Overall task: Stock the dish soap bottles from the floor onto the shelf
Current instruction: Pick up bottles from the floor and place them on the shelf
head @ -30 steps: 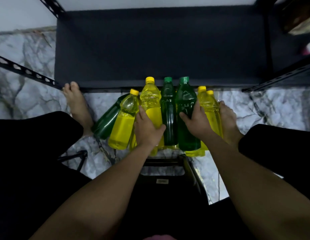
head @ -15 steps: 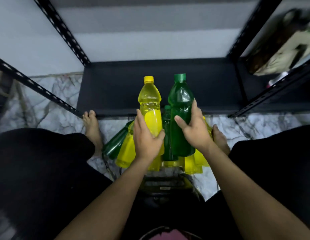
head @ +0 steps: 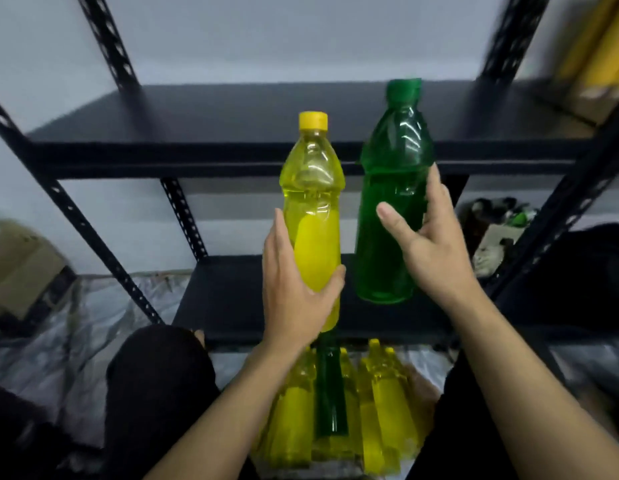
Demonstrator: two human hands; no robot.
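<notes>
My left hand [head: 294, 289] grips a yellow dish soap bottle [head: 313, 199] around its lower body and holds it upright in the air. My right hand [head: 429, 244] grips a green dish soap bottle [head: 391, 188] from its right side, also upright and slightly higher. Both bottles are in front of the black upper shelf board [head: 197, 123] of the metal rack. The lower shelf board [head: 239, 292] lies behind and below them. Several yellow bottles [head: 380, 407] and one green bottle [head: 330, 389] remain on the marble floor between my knees.
Perforated black uprights [head: 104, 39] frame the rack on both sides. A cardboard box [head: 20, 271] sits on the floor at the left. Blurred yellow items [head: 599, 43] and clutter [head: 498, 230] fill the neighbouring rack at the right. My dark-trousered legs [head: 155, 379] flank the floor bottles.
Both hands lifted a yellow and a green bottle off the floor group up to the level of the upper shelf. My view tilted upward with them.
</notes>
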